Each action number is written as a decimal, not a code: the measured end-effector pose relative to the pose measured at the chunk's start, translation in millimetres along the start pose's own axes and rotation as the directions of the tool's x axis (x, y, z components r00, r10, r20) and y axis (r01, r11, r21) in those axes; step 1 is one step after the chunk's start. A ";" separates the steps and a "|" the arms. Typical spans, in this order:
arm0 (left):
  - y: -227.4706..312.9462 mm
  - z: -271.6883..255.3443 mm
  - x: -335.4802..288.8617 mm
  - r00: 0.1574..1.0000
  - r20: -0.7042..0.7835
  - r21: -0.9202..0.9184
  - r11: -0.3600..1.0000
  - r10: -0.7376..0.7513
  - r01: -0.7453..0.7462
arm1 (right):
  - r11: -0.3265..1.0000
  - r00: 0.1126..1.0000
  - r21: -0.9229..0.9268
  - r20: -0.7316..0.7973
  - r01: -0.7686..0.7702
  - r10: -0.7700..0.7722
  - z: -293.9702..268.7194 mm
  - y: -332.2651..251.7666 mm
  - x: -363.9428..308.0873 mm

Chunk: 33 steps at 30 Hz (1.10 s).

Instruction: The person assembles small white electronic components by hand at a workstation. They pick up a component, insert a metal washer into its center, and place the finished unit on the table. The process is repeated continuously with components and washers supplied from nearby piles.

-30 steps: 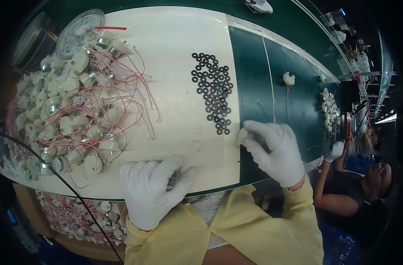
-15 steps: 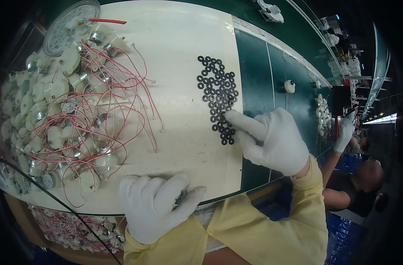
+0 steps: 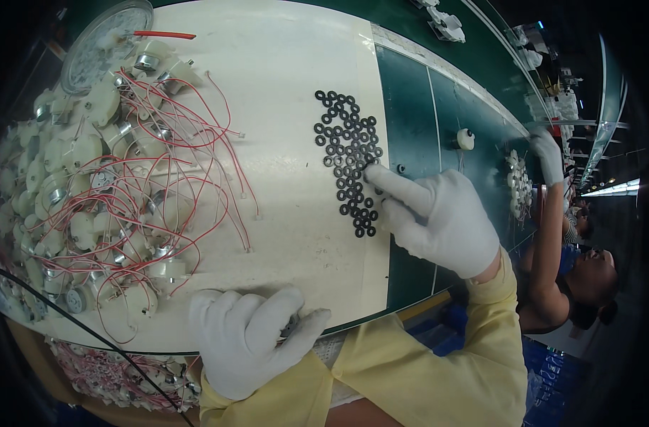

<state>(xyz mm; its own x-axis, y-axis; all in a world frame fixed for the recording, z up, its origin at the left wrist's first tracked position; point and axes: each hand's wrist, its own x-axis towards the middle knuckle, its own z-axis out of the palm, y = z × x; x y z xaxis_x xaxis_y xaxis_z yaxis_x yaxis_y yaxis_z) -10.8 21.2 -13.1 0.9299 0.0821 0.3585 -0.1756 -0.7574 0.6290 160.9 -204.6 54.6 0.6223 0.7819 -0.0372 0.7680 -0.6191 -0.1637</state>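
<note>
Many small black rings (image 3: 349, 146) lie flat in a loose patch near the right side of the white board (image 3: 281, 142). My right hand (image 3: 445, 224), in a white glove, stretches its index finger to the right edge of this patch. Its tip touches or covers a ring there, and its lower fingers are bent with nothing visible in them. One loose ring (image 3: 400, 169) lies apart on the green surface. By the board's near edge, my gloved left hand (image 3: 249, 341) is curled closed around something small and dark grey, mostly hidden by the fingers.
Small motors with cream housings (image 3: 89, 149) and red and white wires are heaped at the left. Behind them sits a clear round dish (image 3: 107, 46) with a red-handled tool (image 3: 164, 33). One white part (image 3: 465, 139) stands on the green surface (image 3: 417, 99). A co-worker (image 3: 573, 285) is at right.
A loose ring now shows on the green surface beyond my right index finger. My right hand has shifted only slightly; the left stays closed. The co-worker's gloved hand has moved up and farther away.
</note>
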 end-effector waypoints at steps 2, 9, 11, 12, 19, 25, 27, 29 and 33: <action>-0.2 -0.2 -0.5 1.000 0.000 -0.006 1.000 -0.003 0.003 | 1.000 1.000 -0.003 0.013 -0.005 0.005 -1.3 -1.4 -0.9; 0.2 -0.8 0.5 1.000 0.010 -0.008 1.000 -0.002 0.002 | 0.985 0.996 0.146 0.004 -0.093 0.093 -3.6 0.9 -1.8; 0.2 -0.5 1.2 1.000 0.007 -0.005 1.000 0.001 -0.001 | 0.977 0.992 0.173 -0.002 -0.122 0.125 -2.3 0.2 1.9; 0.2 -0.6 0.9 1.000 0.007 -0.006 1.000 0.000 0.000 | 0.987 0.995 0.128 0.013 -0.101 0.100 -3.1 -0.1 1.7; -1.0 0.1 0.0 1.000 0.000 -0.009 1.000 0.003 -0.003 | 0.927 0.964 0.268 0.040 -0.262 0.261 -10.9 2.2 -10.9; -0.4 0.1 0.4 1.000 0.008 -0.008 1.000 0.002 -0.001 | 0.935 0.945 0.143 0.082 -0.325 0.315 -10.4 7.3 -18.2; -0.1 -0.7 0.2 1.000 0.014 -0.003 1.000 -0.001 0.001 | 0.953 0.957 0.120 0.121 -0.277 0.263 -9.6 1.0 -17.2; -0.3 -1.0 0.1 1.000 0.015 0.000 1.000 0.001 -0.001 | 0.953 0.957 0.162 0.179 -0.256 0.226 -10.5 0.9 -15.8; -0.8 -0.9 -0.3 1.000 0.014 -0.012 1.000 0.003 -0.003 | 0.765 0.885 0.445 0.224 -0.465 0.408 -19.7 -4.4 -12.9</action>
<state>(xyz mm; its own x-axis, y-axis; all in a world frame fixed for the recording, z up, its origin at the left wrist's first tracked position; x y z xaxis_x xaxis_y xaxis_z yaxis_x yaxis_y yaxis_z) -11.2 22.4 -13.1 0.9339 0.0707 0.3504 -0.1820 -0.7497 0.6362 152.5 -213.4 75.3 0.8302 0.4560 -0.3208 0.2306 -0.8047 -0.5470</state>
